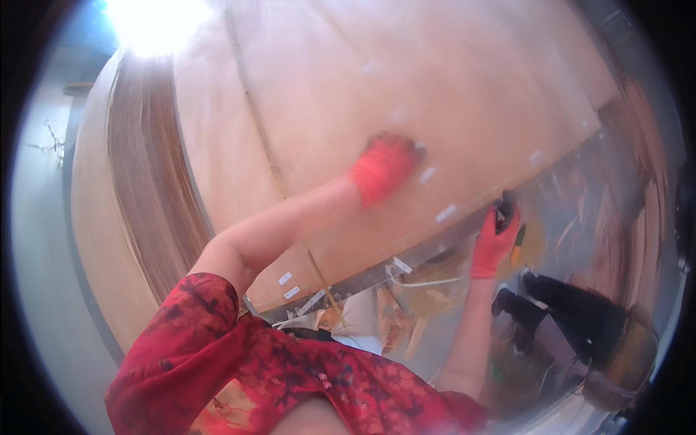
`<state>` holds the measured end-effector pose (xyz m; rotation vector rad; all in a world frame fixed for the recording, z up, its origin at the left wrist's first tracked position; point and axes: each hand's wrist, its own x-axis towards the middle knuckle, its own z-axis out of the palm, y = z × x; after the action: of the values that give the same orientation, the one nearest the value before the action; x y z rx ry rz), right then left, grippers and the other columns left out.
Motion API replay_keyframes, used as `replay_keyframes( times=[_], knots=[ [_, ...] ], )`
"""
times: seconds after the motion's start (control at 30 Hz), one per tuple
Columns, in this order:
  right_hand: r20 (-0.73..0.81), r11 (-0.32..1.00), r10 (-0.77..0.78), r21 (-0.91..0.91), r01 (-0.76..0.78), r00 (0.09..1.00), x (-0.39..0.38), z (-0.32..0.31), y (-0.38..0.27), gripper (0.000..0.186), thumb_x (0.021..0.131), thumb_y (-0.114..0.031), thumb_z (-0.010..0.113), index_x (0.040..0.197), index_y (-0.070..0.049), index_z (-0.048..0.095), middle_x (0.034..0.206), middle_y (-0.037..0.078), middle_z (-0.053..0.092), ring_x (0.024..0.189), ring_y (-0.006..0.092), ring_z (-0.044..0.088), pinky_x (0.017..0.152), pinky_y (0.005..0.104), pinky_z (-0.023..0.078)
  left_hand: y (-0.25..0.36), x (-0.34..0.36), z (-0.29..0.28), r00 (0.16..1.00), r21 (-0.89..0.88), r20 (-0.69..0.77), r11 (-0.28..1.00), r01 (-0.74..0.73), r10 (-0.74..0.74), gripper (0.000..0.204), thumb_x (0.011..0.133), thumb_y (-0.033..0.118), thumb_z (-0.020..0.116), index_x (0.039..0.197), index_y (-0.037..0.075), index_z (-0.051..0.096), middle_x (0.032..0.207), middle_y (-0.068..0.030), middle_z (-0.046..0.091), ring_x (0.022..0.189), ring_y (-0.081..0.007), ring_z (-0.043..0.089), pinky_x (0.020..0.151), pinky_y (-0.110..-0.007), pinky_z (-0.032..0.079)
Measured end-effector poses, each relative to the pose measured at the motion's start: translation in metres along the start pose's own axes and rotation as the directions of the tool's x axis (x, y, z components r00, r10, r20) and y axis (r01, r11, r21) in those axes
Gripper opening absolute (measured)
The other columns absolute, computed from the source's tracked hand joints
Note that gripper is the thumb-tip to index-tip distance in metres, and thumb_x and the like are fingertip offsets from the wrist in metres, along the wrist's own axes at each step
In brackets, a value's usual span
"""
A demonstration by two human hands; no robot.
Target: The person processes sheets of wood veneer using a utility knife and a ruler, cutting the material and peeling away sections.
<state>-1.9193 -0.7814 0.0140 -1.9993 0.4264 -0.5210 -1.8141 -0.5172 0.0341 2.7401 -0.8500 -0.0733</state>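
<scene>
**Veneer sheet on bench: hand positions and sheet orientation**

A large pale veneer sheet (435, 94) lies flat on the bench (406, 254), covering most of its top. The near edge of the sheet runs diagonally from lower left to upper right, and its long axis follows that diagonal. A thin seam line (268, 152) crosses the sheet from the upper edge down toward the near edge. Small pale tape patches (446, 212) sit at intervals just inside the near edge.

The left hand (384, 168), in a red glove, rests palm-down on the sheet surface, fingers spread flat and closed on nothing. A tape patch lies just beside its fingertips.

The right hand (496, 243), also in a red glove, is at the near edge of the sheet, closed around a dark tool (507, 206) whose tip points up toward that edge. A yellow-green part shows at the side of the hand; the type of tool cannot be determined.

A stack of darker veneer (152, 181) stands at the left of the sheet. Loose veneer scraps (406, 304) lie below the bench edge.
</scene>
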Motion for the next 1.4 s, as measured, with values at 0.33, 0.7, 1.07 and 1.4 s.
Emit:
replay_keyframes(
  times=[0.33,0.7,1.07,1.4],
  knots=[
    [-0.151,0.936,0.292,-0.157,-0.314,0.945,-0.099,-0.107,0.090,0.034,0.094,-0.012,0.065,0.126,-0.003,0.065,0.120,0.011,0.067,0.098,0.0209,0.064,0.087,0.0335,0.052,-0.048,-0.021,-0.037,0.916,-0.372,-0.401,0.918,-0.137,-0.026,0.040,0.089,-0.002,0.059,0.127,0.008,0.066,0.114,-0.0158,0.069,0.106,-0.0362,0.062,0.090,-0.045,0.050],
    [-0.105,0.658,0.171,-0.728,-0.193,0.980,-0.003,-0.163,0.289,0.039,0.092,-0.018,0.064,0.130,-0.009,0.062,0.129,0.015,0.065,0.114,0.0363,0.061,0.098,0.0463,0.047,-0.248,-0.416,-0.123,0.729,0.070,-0.350,0.759,0.647,-0.589,0.043,0.097,0.000,0.054,0.139,0.010,0.060,0.133,-0.0156,0.062,0.127,-0.0319,0.054,0.108,-0.041,0.042],
    [-0.096,0.378,0.559,-0.854,-0.357,0.824,0.033,-0.148,0.329,0.045,0.090,-0.020,0.061,0.133,-0.007,0.059,0.121,0.022,0.067,0.110,0.0397,0.065,0.094,0.0501,0.051,-0.209,-0.628,-0.100,0.508,0.267,-0.263,0.444,0.855,-0.820,0.042,0.088,0.001,0.059,0.129,0.009,0.063,0.116,-0.0171,0.065,0.111,-0.0380,0.060,0.096,-0.047,0.048],
    [-0.072,0.741,0.577,0.464,-0.485,0.813,-0.067,-0.181,0.321,0.050,0.086,-0.004,0.069,0.134,-0.004,0.054,0.129,0.009,0.062,0.115,0.0244,0.061,0.097,0.0381,0.050,-0.193,-0.597,-0.112,0.528,0.111,-0.404,0.533,0.839,-0.747,0.039,0.081,0.000,0.062,0.118,0.006,0.069,0.117,-0.0197,0.068,0.111,-0.0407,0.062,0.095,-0.048,0.050]
  ],
)
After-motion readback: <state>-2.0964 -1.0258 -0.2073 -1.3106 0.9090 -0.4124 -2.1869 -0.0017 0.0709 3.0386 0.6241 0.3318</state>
